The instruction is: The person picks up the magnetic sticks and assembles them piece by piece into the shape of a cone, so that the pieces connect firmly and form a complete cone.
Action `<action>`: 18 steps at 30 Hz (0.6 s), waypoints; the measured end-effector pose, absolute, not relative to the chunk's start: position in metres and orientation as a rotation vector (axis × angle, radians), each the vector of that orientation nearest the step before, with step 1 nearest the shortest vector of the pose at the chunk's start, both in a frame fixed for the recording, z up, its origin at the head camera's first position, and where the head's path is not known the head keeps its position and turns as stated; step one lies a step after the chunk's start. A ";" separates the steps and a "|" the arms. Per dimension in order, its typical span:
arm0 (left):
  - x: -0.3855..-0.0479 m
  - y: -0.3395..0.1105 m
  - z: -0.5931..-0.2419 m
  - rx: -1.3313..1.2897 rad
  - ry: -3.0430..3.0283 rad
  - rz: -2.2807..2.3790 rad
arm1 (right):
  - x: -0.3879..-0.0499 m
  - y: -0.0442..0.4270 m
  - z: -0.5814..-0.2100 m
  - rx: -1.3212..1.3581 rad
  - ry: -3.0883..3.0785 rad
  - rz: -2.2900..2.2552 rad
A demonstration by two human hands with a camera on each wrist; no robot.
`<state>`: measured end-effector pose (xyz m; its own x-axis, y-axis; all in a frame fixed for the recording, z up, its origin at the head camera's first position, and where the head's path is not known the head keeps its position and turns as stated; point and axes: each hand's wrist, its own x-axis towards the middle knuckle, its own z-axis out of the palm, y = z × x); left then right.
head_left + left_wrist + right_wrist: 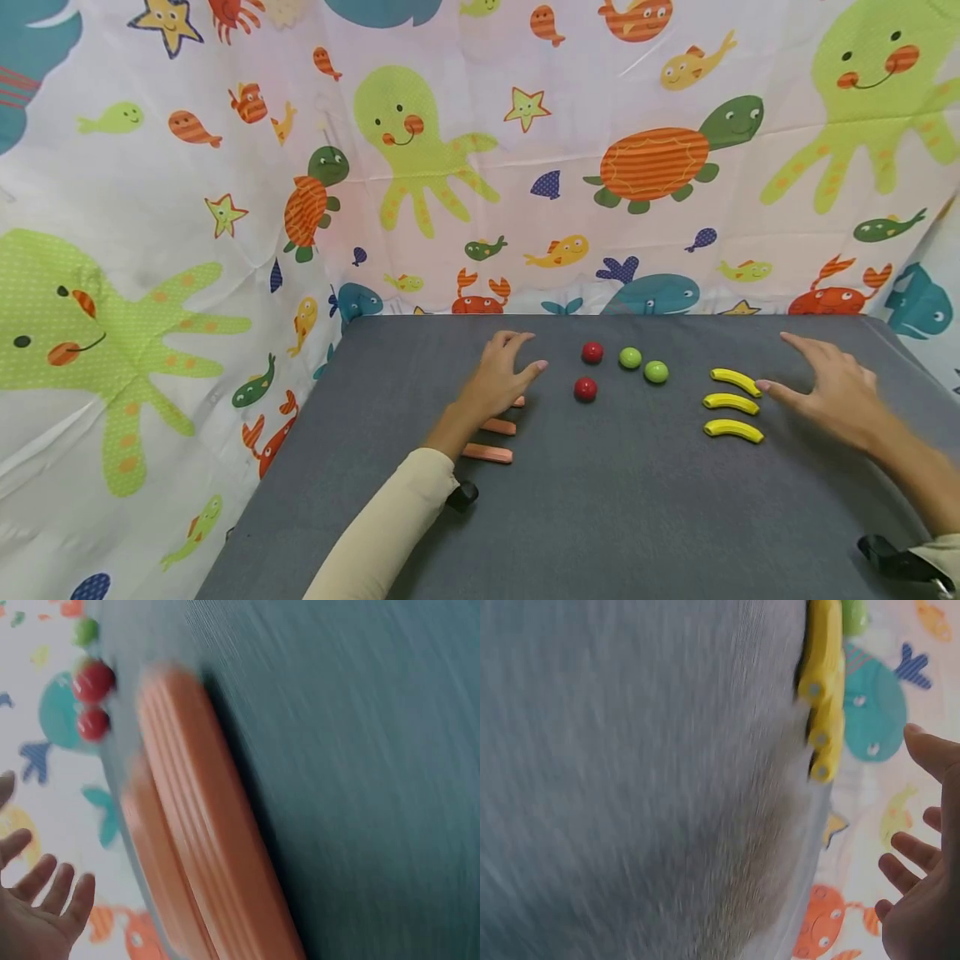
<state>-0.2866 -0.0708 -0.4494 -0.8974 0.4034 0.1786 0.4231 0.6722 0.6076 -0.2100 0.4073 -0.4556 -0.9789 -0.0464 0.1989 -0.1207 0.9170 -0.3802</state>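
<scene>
Sticks [487, 453], three in number, orange and ridged, are set out in a spaced row on the left of the grey worktop [615, 517], partly hidden by the left hand [501, 373] and its wrist. Nothing is gripped by that hand: thumb and fingers are parted. Three yellow toy bananas [731, 404] are laid in a similar row on the right, with the right hand [843, 392] held just beside them, likewise released; whether the farthest one is touched by its thumb cannot be told from the head view, though a gap is suggested by the right wrist view. Between the rows, two red balls [585, 389] and two green balls [631, 358] are placed towards the back.

For good handling, each stick or banana is probably best pinched across its middle from above, with its neighbours undisturbed. The curved bananas might be rocked by an off-centre pinch. Care is advised near the balls, as they could be sent rolling by a light knock.

No container is seen in any view; sticks, bananas and balls are rested directly on the worktop.
</scene>
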 end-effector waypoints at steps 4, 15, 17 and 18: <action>-0.277 -0.052 -0.451 -0.744 -2.808 -1.174 | -0.200 0.391 -0.454 0.172 -2.847 0.664; -0.269 -0.021 -0.464 -0.895 -2.919 -1.118 | -0.177 0.360 -0.456 0.223 -2.853 0.669; -0.270 -0.017 -0.467 -0.933 -2.935 -1.066 | -0.175 0.355 -0.457 0.234 -2.878 0.666; -0.270 -0.016 -0.469 -0.951 -2.940 -1.048 | -0.174 0.353 -0.457 0.241 -2.889 0.664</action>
<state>-0.2700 -0.0160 -0.4686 -0.8234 0.5621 0.0777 0.4845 0.6251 0.6119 -0.1736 0.3532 -0.4565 -0.9731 -0.1190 0.1975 -0.1933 0.8880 -0.4173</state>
